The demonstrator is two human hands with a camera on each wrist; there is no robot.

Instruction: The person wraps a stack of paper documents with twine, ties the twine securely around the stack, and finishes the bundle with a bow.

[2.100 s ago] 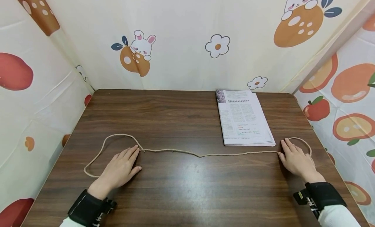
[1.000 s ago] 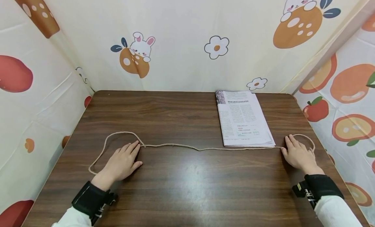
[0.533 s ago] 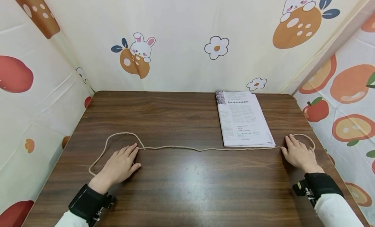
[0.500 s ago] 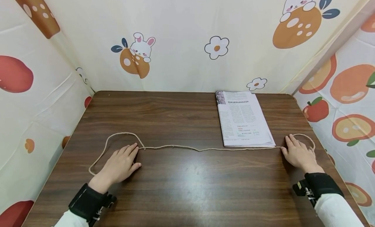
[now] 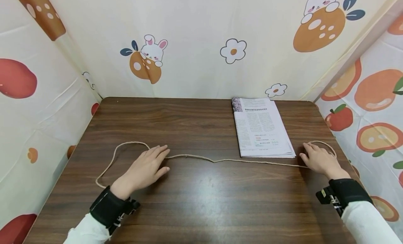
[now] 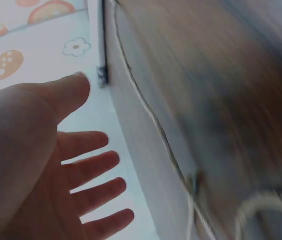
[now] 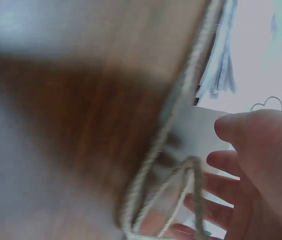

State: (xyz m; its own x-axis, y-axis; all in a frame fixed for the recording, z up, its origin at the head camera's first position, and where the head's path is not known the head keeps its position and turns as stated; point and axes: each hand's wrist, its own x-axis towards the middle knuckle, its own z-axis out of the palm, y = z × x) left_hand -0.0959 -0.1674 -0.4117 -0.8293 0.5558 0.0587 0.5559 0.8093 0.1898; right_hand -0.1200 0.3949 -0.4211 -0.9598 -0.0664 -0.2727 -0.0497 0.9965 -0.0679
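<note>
A thin beige rope (image 5: 236, 160) stretches across the brown table, its two ends curving back into loops by the hands. My left hand (image 5: 145, 170) hovers over the rope's left part with straight fingers; in the left wrist view its palm and fingers (image 6: 93, 167) hold nothing, and a small knot (image 6: 194, 181) shows in the rope. At the right, my right hand (image 5: 322, 161) is over the other loop, fingers loosely extended. The right wrist view has the rope loop (image 7: 198, 192) crossing in front of the fingers (image 7: 220, 185), not gripped; whether they touch is unclear.
A folded printed paper booklet (image 5: 264, 128) lies at the table's back right, its lower edge close behind the rope. Patterned cloth walls (image 5: 195, 55) enclose the table (image 5: 201, 209) at the back and both sides.
The left hand has lifted off the rope and moved right and slightly away. The right hand has come off the rope's straight run, which has slid nearer at that end.
</note>
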